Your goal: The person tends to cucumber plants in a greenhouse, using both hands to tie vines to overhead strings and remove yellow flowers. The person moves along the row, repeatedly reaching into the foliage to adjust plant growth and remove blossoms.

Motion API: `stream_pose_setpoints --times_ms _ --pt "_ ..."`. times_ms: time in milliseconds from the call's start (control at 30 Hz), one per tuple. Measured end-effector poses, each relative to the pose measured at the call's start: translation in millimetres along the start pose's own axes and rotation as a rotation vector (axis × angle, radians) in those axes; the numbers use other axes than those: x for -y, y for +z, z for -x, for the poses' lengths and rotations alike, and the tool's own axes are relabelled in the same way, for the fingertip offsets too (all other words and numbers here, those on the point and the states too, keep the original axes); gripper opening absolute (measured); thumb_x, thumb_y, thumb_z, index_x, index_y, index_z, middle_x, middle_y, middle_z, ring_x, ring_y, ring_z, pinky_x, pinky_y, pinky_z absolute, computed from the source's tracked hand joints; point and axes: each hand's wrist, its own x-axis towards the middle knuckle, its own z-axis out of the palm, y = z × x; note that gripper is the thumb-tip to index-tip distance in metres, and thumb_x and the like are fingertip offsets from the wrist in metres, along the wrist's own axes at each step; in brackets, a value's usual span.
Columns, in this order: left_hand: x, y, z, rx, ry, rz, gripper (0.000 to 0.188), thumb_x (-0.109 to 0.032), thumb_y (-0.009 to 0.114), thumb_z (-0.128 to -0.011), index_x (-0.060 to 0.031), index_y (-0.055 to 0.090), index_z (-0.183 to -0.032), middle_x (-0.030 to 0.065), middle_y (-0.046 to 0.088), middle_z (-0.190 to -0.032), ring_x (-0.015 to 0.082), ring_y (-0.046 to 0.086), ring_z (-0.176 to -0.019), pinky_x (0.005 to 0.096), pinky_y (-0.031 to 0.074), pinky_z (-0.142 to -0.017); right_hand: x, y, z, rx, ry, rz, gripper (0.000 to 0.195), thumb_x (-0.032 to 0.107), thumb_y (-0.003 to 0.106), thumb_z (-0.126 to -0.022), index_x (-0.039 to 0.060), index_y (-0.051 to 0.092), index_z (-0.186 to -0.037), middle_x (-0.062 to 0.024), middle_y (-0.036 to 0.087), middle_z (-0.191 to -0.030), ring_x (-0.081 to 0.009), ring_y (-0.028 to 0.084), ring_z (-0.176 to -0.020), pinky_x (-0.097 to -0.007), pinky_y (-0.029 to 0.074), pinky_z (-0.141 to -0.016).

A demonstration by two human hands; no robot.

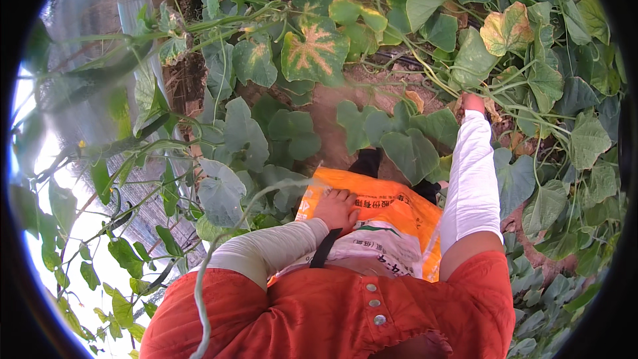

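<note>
My left hand (336,209) rests on an orange and white woven plastic sack (379,194), which hangs at my waist and bears printed writing. Its fingers lie over the orange part, and I see nothing held between them. Stretched out to the right, my right hand (472,103) reaches in among cucumber-like vines (448,87). Leaves and stems hide its fingers, so what they touch cannot be made out. Close by hang a yellowed leaf (507,29) and a dry brown leaf (414,101). Both forearms wear white sleeves.
Leafy vines stand on both sides, with a long stem (224,22) crossing at upper left. Several thin dark fruits (119,217) hang at the left before pale sheeting (174,209). Brown soil (326,119) shows between the rows. A pale cord (199,289) runs over my left arm.
</note>
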Motion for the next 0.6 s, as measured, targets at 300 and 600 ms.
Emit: stream_pose_setpoints --times_ms 300,600 --pt "5 12 2 0.014 0.018 -0.019 0.047 -0.038 0.053 -0.087 -0.0072 0.06 -0.122 0.0149 0.06 -0.121 0.0327 0.055 -0.115 0.0456 0.037 -0.103 2 -11 61 -0.665 -0.324 -0.352 0.02 0.011 0.056 -0.094 -0.0056 0.059 -0.103 -0.0146 0.066 -0.096 -0.0238 0.061 -0.083 -0.0331 0.049 -0.081" --pt "22 24 10 -0.09 0.016 0.028 0.046 -0.04 0.054 -0.087 -0.0076 0.062 -0.118 0.0142 0.062 -0.112 0.0313 0.056 -0.111 0.0443 0.038 -0.1 234 89 286 0.193 -0.698 -0.746 0.012 0.014 0.041 -0.104 0.0042 0.047 -0.108 -0.0088 0.059 -0.092 -0.0189 0.062 -0.086 -0.0359 0.049 -0.085"
